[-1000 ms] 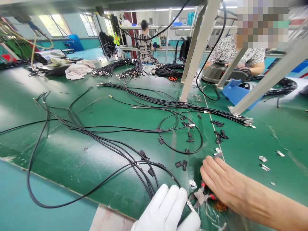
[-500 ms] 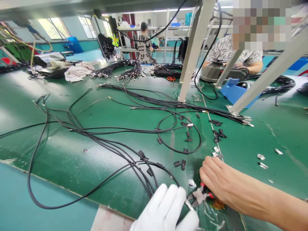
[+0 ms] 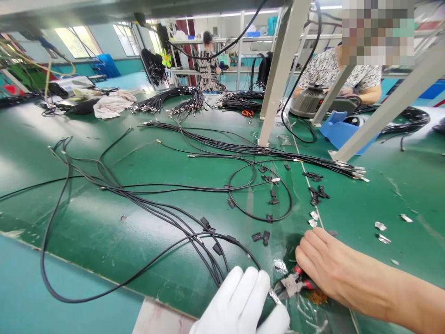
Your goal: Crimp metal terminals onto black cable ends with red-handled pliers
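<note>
My left hand point(image 3: 239, 301), in a white glove, is closed on a black cable point(image 3: 248, 253) near the front edge of the table. The cable's silvery end point(image 3: 274, 296) sticks out between thumb and fingers. Bare, my right hand point(image 3: 327, 266) is wrapped round the red handles of a pair of cutting pliers point(image 3: 292, 284). The plier jaws point left, right beside the silvery end; whether they touch it I cannot tell. Scraps of foil point(image 3: 279, 266) lie just behind the jaws. Several small black clips point(image 3: 266, 237) are scattered beyond my hands.
More black cables point(image 3: 139, 199) spread over the green table point(image 3: 104, 232), and a long bundle point(image 3: 236, 146) lies behind them. Grey metal posts point(image 3: 283, 69) rise from the tabletop. Across the table a person sits by a grey machine point(image 3: 308, 103) and a blue bin point(image 3: 335, 127).
My right hand and the pliers have shifted slightly to the right. The left hand has moved a little the same way, still holding the cable.
</note>
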### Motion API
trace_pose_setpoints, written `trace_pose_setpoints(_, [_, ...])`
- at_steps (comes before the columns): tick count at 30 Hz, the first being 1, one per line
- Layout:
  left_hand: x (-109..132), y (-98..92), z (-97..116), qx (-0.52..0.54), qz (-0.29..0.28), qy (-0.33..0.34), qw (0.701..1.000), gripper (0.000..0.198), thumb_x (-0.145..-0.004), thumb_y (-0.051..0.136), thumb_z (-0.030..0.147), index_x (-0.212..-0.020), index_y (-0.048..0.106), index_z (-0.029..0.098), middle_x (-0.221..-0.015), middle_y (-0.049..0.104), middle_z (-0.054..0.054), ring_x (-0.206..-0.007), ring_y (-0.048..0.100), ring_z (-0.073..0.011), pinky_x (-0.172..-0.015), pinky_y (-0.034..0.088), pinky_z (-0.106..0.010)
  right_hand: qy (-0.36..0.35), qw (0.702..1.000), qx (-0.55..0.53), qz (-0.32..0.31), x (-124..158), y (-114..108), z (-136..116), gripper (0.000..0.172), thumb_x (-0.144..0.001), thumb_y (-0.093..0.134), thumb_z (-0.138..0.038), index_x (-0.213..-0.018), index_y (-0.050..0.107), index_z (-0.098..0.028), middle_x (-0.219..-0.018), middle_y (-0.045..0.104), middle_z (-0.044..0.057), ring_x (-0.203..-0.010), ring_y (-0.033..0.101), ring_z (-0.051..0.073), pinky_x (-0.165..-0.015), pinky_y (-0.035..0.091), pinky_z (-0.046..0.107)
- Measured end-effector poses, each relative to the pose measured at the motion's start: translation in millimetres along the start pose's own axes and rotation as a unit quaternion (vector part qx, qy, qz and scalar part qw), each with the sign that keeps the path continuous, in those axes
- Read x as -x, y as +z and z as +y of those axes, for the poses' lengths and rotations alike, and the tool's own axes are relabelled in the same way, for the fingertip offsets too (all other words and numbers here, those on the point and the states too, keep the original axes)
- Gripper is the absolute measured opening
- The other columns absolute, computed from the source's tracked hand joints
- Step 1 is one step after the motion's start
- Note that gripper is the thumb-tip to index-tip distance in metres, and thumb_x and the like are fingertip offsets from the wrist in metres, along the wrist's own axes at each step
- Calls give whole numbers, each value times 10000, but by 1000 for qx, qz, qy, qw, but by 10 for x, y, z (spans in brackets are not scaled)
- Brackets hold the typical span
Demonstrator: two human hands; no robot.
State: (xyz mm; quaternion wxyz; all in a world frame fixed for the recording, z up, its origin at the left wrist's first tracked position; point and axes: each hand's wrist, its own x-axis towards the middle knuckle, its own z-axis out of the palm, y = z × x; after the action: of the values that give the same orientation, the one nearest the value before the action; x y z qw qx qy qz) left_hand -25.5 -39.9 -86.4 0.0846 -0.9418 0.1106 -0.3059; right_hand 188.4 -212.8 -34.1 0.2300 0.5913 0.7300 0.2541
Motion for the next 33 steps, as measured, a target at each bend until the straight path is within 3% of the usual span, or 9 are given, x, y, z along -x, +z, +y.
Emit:
trace_pose_setpoints(8, [120, 19, 15, 3, -39, 5, 999, 341, -919, 647, 304, -1259, 630, 310, -1334, 657, -18, -1170, 659, -214, -1175, 395, -418, 7, 1000, -20, 11, 3, 18, 1, 82, -758, 533, -210, -687, 573, -216, -660, 470, 81, -601, 385, 237, -596, 310, 412])
trace_pose_setpoints(12, [93, 26, 33, 18, -25, -14, 999, 325, -930, 639, 323, -1254, 631, 315, -1318, 667, -19, -1168, 663, -203, -1138, 444, -365, 8, 1000, -23, 13, 49, -1, -17, 69, -727, 541, -217, -665, 572, -222, -640, 454, 83, -582, 378, 238, -581, 295, 414])
trace_pose_setpoints(17, [137, 101, 49, 24, -8, -28, 999, 330, -934, 629, 356, -1263, 635, 329, -1322, 669, -14, -1165, 668, -214, -1121, 467, -361, 11, 1000, 10, 11, 66, -124, -20, 72, -668, 559, -230, -601, 541, -250, -586, 415, 80, -533, 359, 246, -536, 253, 419])
trace_pose_setpoints(20, [187, 134, 51, 37, -11, -24, 999, 328, -940, 614, 350, -1266, 638, 317, -1321, 670, -27, -1187, 657, -221, -1119, 468, -354, 10, 998, 49, -23, 84, -240, -54, 77, -654, 566, -254, -580, 546, -261, -561, 399, 86, -516, 345, 253, -537, 237, 433])
trace_pose_setpoints(23, [214, 160, 70, 36, -2, -25, 999, 341, -922, 630, 304, -1263, 638, 317, -1310, 675, -29, -1192, 654, -225, -1119, 466, -362, 54, 998, 8, -42, 112, -324, -115, 67, -631, 556, -250, -571, 528, -265, -567, 397, 79, -523, 338, 249, -551, 208, 432])
trace_pose_setpoints(28, [138, 185, 50, 41, 34, -40, 998, 325, -916, 644, 300, -1240, 642, 317, -1330, 661, -35, -1205, 642, -227, -1117, 463, -374, 147, 979, -134, 49, 115, -330, -203, 113, -586, 521, -169, -583, 439, -248, -571, 400, 22, -508, 329, 213, -563, 177, 409])
trace_pose_setpoints(30, [77, 140, -5, 56, 41, -32, 997, 339, -915, 634, 246, -1247, 639, 316, -1349, 649, -25, -1188, 648, -212, -1109, 469, -356, 187, 967, -154, 86, 132, -297, -241, 134, -591, 516, -146, -637, 447, -251, -576, 418, 1, -511, 349, 205, -572, 201, 390])
trace_pose_setpoints(33, [11, -51, -81, 143, 47, -37, 988, 347, -935, 597, 200, -1259, 635, 318, -1293, 683, 6, -1128, 669, -166, -1070, 495, -290, 240, 956, -140, 91, 223, -256, -285, 138, -672, 502, -129, -714, 463, -255, -613, 462, -6, -547, 384, 209, -594, 228, 370])
